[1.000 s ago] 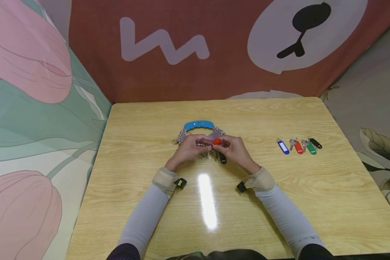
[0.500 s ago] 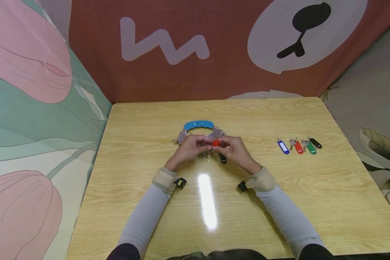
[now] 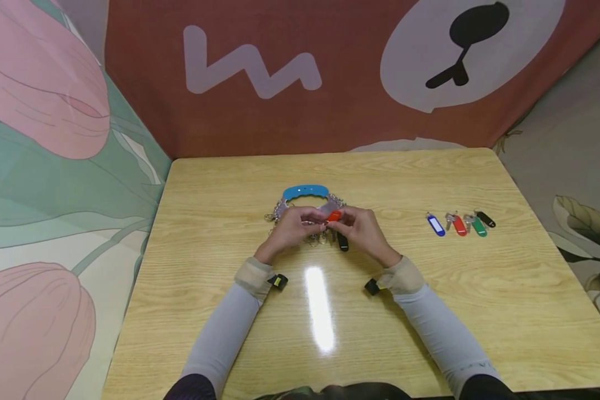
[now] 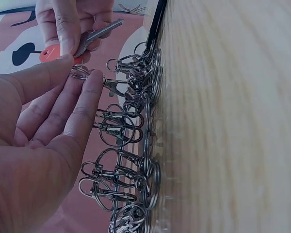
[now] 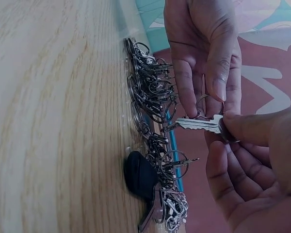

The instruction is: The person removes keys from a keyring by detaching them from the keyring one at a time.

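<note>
In the head view my left hand [image 3: 295,226] and right hand [image 3: 358,228] meet over the near edge of a key-ring holder with a blue handle [image 3: 305,192]. My left thumb and fingers pinch a metal split ring [image 4: 79,73], which hangs from one of the holder's swivel clasps. Between my right thumb and fingers is a silver key [image 5: 199,124] with a red key tag [image 3: 334,215]; its blade points toward the clasps in the right wrist view. Whether the key is threaded on the ring I cannot tell. A black key tag [image 5: 140,174] with a key hangs close by on the holder.
Several swivel clasps with rings [image 4: 119,128] line the holder's edge. On the table's right lie a blue tag [image 3: 435,225], a red tag [image 3: 459,225], a green tag [image 3: 479,227] and a black tag [image 3: 486,219], some with keys. A patterned cloth wall borders the table's back.
The red tag in my right fingers has tilted and shifted slightly up and right. Both hands stay at almost the same spot.
</note>
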Tool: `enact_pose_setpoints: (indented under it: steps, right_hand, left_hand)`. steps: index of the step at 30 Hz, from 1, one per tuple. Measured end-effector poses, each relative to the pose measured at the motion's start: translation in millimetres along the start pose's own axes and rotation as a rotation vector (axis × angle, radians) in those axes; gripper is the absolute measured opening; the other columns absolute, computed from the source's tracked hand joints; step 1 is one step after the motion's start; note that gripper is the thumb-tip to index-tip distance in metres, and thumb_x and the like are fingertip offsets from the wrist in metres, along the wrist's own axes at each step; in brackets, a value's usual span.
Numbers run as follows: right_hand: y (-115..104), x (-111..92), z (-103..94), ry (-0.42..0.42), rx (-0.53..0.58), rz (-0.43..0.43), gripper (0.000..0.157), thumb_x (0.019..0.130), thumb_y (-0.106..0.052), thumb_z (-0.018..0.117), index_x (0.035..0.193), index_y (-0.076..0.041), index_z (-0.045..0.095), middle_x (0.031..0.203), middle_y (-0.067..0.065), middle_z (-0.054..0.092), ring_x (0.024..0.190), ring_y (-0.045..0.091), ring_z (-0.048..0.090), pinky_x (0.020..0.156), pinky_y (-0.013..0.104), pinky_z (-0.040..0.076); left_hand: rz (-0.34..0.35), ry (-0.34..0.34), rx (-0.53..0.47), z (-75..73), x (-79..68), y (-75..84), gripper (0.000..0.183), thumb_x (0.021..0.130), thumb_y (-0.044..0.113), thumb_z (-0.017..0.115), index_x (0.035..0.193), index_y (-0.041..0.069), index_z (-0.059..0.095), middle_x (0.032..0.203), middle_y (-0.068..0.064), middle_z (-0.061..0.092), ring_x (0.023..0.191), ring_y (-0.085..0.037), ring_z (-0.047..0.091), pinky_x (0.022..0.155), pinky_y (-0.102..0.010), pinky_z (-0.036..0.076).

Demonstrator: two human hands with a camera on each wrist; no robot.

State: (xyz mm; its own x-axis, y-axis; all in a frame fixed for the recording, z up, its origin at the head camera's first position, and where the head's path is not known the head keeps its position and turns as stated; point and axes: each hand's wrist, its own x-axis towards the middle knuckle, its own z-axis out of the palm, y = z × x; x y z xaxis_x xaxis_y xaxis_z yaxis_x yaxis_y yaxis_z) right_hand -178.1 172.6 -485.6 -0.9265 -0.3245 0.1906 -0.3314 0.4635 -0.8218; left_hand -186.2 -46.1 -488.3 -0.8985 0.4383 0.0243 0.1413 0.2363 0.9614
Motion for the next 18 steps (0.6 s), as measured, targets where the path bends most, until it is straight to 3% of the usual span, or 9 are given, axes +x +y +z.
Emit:
enact_pose_setpoints:
  steps: [12,18]
  right_hand:
    - [0.8,0.0,-0.4,0.005,0.045,-0.010,0.011,0.090,-0.002,0.084,0.098,-0.001,0.076,0.090,0.012,0.077,0.075,0.017,0.072,0.061,0.019,0.056]
    - [2.9,0.4,-0.2,-0.025,0.149,0.034,0.022,0.091,0.005,0.080,0.108,0.005,0.067,0.107,0.023,0.073,0.092,0.036,0.076,0.075,0.021,0.061]
  left_hand:
    - [0.008,-0.012,0.049,0.9,-0.6,0.6,0.027,0.096,0.003,0.077,0.123,0.001,0.074,0.121,-0.013,0.076,0.110,-0.024,0.073,0.099,-0.031,0.058]
    - [0.006,0.030,0.018,0.6,-0.1,-1.1,0.026,0.095,0.000,0.077,0.121,0.000,0.075,0.119,-0.014,0.077,0.109,-0.026,0.073,0.097,-0.032,0.060]
